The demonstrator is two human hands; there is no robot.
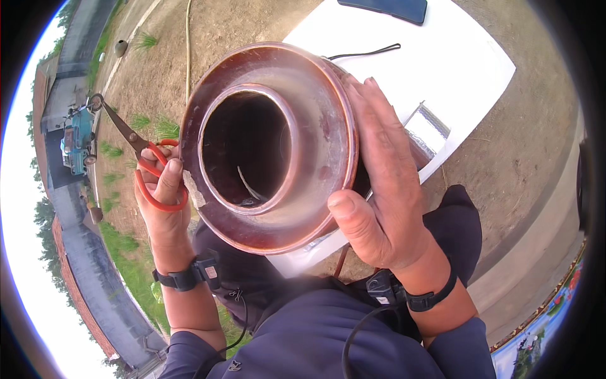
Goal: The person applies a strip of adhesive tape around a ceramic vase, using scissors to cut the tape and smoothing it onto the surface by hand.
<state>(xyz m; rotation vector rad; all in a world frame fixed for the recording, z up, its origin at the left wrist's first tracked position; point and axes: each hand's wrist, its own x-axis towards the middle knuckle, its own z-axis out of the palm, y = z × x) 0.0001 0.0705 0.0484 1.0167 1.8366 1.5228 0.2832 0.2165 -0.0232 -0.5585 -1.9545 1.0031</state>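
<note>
A brown glazed jar [312,145] with a wide outer rim and a raised inner neck is in front of me, its round mouth facing up toward me. Inside the dark opening lies a thin pale curved strip or glint [249,184]; I cannot tell which. My left hand [167,218] grips scissors [134,139] by their orange handles, blades pointing away to the upper left, beside the jar's left rim. A pale rough patch [194,189] marks the rim there. Against the jar's right side rests my right hand [394,189], fingers stretched along the outer wall and thumb at the rim.
Behind the jar is a white tabletop [461,47] bearing a dark phone [391,9], a black cord [366,52] and a clear, shiny packet [429,131]. A pale hose [188,50] crosses the dirt. A teal three-wheeled vehicle [79,140] stands far left.
</note>
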